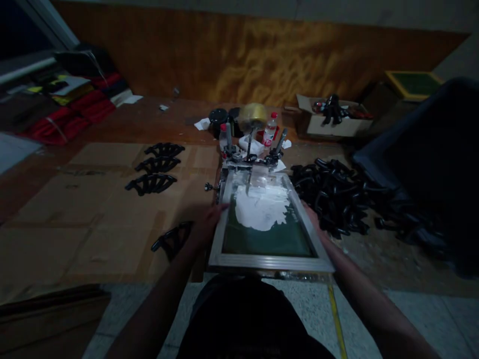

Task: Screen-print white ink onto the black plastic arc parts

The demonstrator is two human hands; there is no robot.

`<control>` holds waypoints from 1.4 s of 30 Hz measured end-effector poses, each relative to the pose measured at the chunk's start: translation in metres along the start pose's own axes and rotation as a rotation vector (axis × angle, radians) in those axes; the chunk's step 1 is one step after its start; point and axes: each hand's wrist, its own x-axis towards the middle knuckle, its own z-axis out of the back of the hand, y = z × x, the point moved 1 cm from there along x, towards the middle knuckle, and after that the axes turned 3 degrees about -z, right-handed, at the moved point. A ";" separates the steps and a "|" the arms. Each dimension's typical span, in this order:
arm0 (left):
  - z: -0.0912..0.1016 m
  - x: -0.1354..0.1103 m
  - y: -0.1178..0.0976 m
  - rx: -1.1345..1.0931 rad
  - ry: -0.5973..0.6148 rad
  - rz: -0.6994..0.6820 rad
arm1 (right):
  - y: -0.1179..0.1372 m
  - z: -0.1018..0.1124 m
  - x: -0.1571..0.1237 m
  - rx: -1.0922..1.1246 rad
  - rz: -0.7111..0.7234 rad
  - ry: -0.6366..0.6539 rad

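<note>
A metal-framed printing screen (269, 262) with a green mesh and a smear of white ink (262, 207) lies hinged on a clamp stand in front of me. My left hand (205, 227) grips the frame's left rail. My right hand (314, 224) holds the right rail, mostly hidden behind the frame. A black plastic part (170, 239) lies just left of my left hand on cardboard.
Three black parts (155, 167) lie in a row on the cardboard at left. A big heap of the same parts (337, 192) lies at right. Bottles, a tape roll (252, 114) and a cardboard box (329, 124) stand behind. A dark bin (430, 154) is at far right.
</note>
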 end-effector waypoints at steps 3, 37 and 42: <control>-0.018 -0.007 0.046 -0.066 0.070 0.114 | -0.006 0.020 0.023 0.047 -0.127 -0.137; -0.023 -0.003 0.056 -0.071 0.061 0.188 | 0.104 0.024 0.036 0.221 0.363 0.033; -0.002 -0.005 0.004 -0.116 -0.050 0.149 | 0.040 0.070 0.083 0.310 0.039 -0.330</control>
